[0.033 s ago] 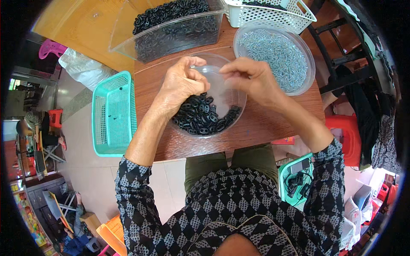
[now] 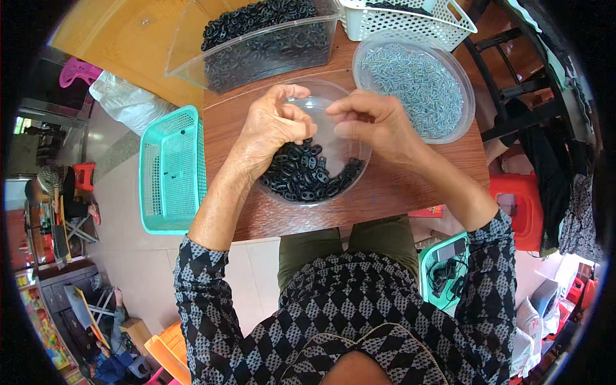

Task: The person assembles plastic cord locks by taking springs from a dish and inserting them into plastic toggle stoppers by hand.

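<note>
We are looking down at a heap of small black oval pieces with holes, apparently plastic (image 2: 307, 174), which are lying in the near part of a clear round plastic bowl (image 2: 328, 146) on the brown wooden counter (image 2: 420, 179). Our left hand (image 2: 280, 122) is hanging over the heap with thumb and fingers curling inward, and we cannot tell whether anything is sitting between the tips. Our right hand (image 2: 375, 122) is facing it across the bowl, fingers bending towards the thumb (they are blurring, so we cannot tell what, if anything, they are pinching). We are judging each piece to be light, fairly stiff and hardly fragile, though its glossy surface is probably being a little slippery; the long outer edges are seeming the best hold, leaving the holes uncovered. Beyond our right hand, slim silvery-blue metal pins or screws (image 2: 414, 90) are filling a second clear round plastic bowl (image 2: 468, 102); we are expecting those to be hard, smooth and prone to rolling, better taken around the middle.
</note>
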Demonstrator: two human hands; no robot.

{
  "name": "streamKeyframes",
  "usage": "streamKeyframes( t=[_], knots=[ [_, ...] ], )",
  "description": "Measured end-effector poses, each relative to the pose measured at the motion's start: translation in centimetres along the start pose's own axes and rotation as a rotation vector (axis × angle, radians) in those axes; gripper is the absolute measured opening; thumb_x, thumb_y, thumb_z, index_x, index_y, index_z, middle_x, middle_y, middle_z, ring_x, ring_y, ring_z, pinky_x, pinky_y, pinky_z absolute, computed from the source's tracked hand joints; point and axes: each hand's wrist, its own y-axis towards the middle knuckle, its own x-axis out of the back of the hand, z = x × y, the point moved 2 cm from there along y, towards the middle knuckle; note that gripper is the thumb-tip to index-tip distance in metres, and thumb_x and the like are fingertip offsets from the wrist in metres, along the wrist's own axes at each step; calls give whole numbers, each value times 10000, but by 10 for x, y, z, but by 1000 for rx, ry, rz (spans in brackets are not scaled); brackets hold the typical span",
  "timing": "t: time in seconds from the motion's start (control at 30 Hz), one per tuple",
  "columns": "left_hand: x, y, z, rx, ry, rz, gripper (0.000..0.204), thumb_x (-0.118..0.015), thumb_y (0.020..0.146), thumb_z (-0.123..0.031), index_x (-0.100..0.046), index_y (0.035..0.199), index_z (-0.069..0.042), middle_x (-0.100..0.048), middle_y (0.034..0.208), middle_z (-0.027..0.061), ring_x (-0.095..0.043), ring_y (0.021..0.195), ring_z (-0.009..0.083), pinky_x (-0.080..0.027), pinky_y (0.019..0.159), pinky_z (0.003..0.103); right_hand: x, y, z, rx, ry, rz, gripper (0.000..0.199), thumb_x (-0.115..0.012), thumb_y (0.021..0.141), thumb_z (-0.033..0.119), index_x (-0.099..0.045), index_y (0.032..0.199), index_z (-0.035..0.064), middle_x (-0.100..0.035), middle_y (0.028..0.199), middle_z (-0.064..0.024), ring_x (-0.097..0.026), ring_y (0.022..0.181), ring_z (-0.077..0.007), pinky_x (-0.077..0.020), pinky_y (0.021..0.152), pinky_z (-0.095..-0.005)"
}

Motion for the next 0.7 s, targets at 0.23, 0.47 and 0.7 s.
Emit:
streamKeyframes(
  t=[0.23,0.47,0.7],
  knots=[
    [-2,-8,-13,-6,-354,30,558,-717,702,29,-431,1177,92,-634,735,103,-595,601,156,-481,574,259,-14,11,26,110,122,34,90,-673,740,26,-666,829,21,-595,718,-39,-536,662,-114,-430,600,-255],
    [-13,-10,-9,9,-455,0,572,-720,737,13,-401,1201,110,-639,750,118,-602,618,167,-492,577,269,-5,5,35,315,-166,-63,77,-661,728,4,-603,773,29,-547,678,-37,-515,626,-160,-418,568,-273],
    [-27,-29,8,-348,691,17,99,-684,745,-18,-597,790,-31,-620,745,49,-584,706,198,-476,655,309,7,-10,19,115,-17,-115,55,-666,753,28,-625,789,21,-556,694,2,-498,633,-70,-404,553,-226]
  ],
)
